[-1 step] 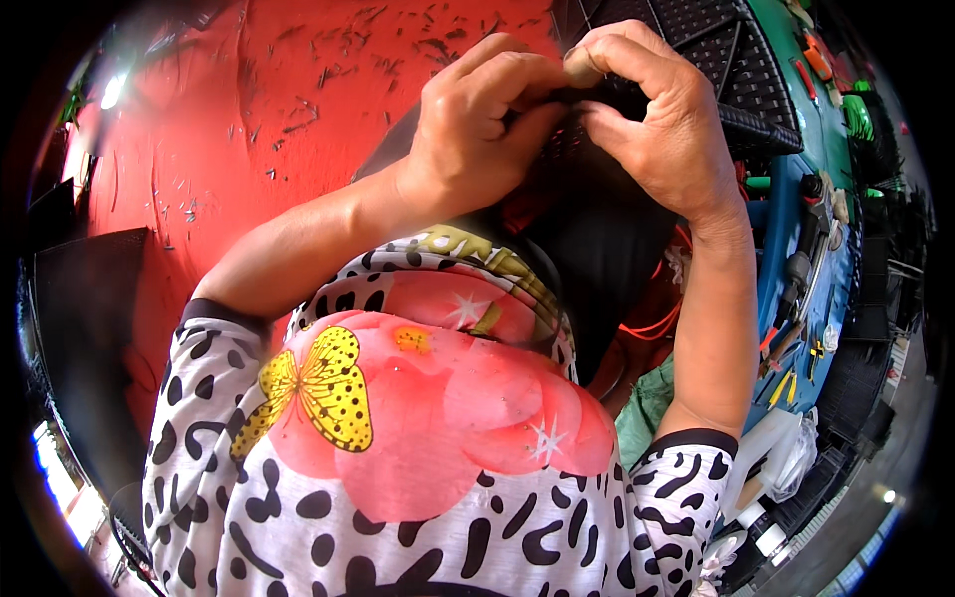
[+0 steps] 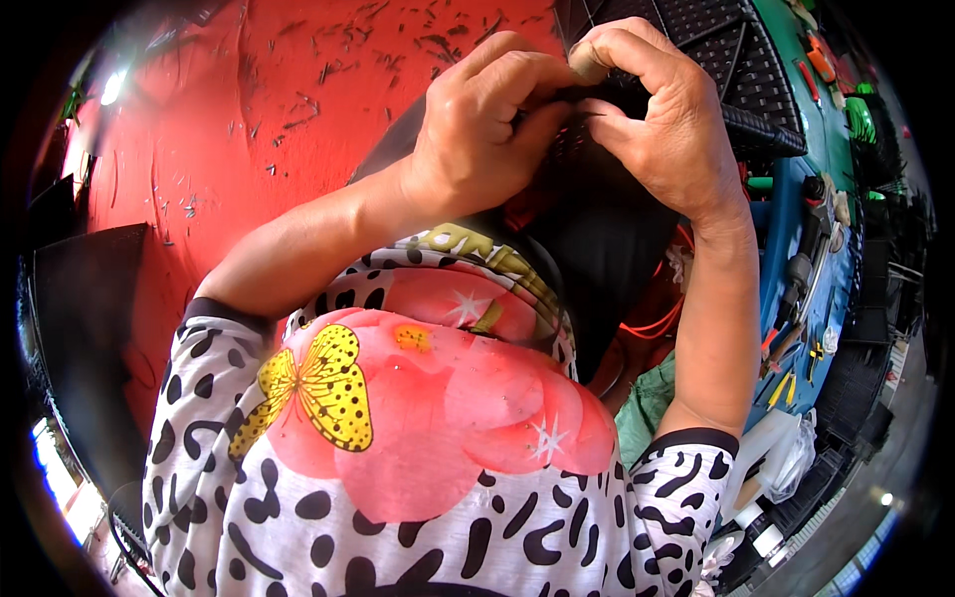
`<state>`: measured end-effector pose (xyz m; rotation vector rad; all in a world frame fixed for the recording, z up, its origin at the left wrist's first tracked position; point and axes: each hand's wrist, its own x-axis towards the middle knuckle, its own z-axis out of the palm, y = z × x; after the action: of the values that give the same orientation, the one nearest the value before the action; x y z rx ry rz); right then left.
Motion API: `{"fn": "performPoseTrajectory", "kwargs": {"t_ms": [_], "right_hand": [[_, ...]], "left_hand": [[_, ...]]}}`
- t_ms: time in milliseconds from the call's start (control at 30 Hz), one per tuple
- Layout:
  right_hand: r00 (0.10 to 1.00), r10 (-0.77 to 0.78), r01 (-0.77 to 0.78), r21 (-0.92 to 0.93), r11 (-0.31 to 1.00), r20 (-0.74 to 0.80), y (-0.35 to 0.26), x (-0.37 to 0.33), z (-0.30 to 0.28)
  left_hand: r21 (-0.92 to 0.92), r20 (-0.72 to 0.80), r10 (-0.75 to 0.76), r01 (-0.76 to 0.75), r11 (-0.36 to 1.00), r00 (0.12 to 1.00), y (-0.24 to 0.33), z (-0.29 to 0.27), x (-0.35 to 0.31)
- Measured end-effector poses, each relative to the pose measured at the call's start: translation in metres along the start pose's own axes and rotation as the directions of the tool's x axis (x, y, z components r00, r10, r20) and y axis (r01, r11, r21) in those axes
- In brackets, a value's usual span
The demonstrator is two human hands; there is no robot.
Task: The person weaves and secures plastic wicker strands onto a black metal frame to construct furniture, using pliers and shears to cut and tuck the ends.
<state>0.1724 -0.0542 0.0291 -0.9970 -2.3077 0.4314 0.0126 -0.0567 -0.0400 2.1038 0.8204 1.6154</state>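
Observation:
My left hand and my right hand meet at the top middle, fingertips almost touching. Both are closed, thumbs bent in against the fingers. Something dark lies between the fingertips, but the fingers and shadow hide its shape. Behind and beside my right hand is a black woven panel, its weave in strips over a frame. Part of it runs down close to my right wrist. Dark material lies below the hands, over my lap.
A red surface scattered with dark offcuts spreads at the left. On the right, a blue bench top carries tools, including yellow-handled pliers. A green cloth and an orange cord lie near my right forearm. Dark panels stand far left.

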Motion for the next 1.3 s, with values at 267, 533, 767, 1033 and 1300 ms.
{"fn": "performPoseTrajectory", "kwargs": {"t_ms": [267, 533, 767, 1033, 1300], "right_hand": [[0.998, -0.018, 0.015, -0.051, 0.999, -0.063, -0.009, -0.008, 0.006], [0.819, 0.112, 0.099, 0.330, 0.939, -0.563, 0.006, -0.052, 0.011], [0.613, 0.372, -0.246, 0.279, 0.928, -0.697, 0.025, -0.152, 0.025], [0.275, 0.406, -0.612, 0.167, 0.773, -0.872, 0.023, -0.322, -0.047], [-0.216, 0.560, -0.964, 0.265, 0.006, -0.800, 0.072, -0.471, -0.146]], "left_hand": [[0.033, -0.057, 0.095, -0.093, 0.995, 0.994, 0.000, 0.000, -0.004], [-0.535, 0.308, -0.420, 0.520, 0.666, 0.854, 0.001, -0.009, -0.012], [-0.365, 0.668, -0.397, 0.742, 0.562, 0.629, -0.044, -0.018, -0.010], [-0.233, 0.746, -0.357, 0.723, 0.651, 0.562, -0.046, -0.004, 0.015], [-0.062, 0.632, -0.450, 0.620, 0.782, 0.631, -0.026, -0.016, 0.006]]}}
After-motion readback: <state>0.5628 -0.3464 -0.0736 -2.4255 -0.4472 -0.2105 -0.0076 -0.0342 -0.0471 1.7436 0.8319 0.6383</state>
